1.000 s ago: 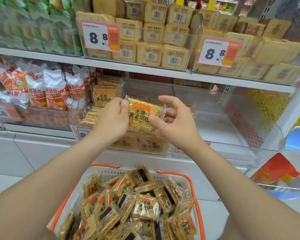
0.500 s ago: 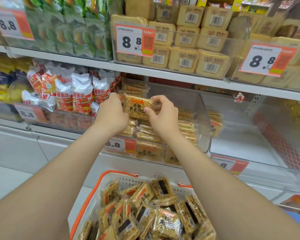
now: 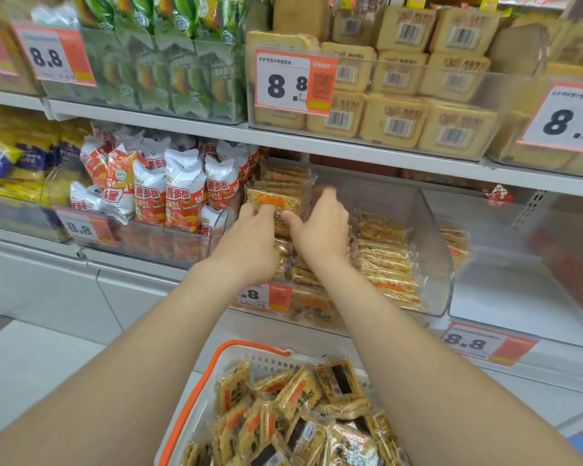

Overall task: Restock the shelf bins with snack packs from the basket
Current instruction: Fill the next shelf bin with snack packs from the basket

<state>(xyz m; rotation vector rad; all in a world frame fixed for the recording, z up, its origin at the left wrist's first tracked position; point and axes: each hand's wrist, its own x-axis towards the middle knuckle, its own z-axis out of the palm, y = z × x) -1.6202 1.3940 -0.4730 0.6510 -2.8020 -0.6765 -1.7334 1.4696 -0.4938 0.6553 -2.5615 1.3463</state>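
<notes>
A yellow snack pack [image 3: 273, 203] with an orange label stands upright inside the clear shelf bin [image 3: 431, 250], against a stack of like packs at the bin's back left. My left hand [image 3: 249, 243] pinches its left edge. My right hand [image 3: 320, 227] holds its right edge between thumb and fingers. More of the same packs lie in rows in the bin [image 3: 384, 264]. Below, the white basket with an orange rim [image 3: 196, 391] is heaped with several snack packs [image 3: 300, 418].
Red-and-white snack bags [image 3: 169, 193] fill the bin to the left. The clear bin to the right [image 3: 525, 280] holds almost nothing. The upper shelf carries beige packs [image 3: 398, 95], green packs [image 3: 169, 55] and 8.8 price tags [image 3: 293, 82].
Both hands have carried the snack pack forward and deeper into the bin, up against the back-left stack. The view has shifted so the shelf sits further right.
</notes>
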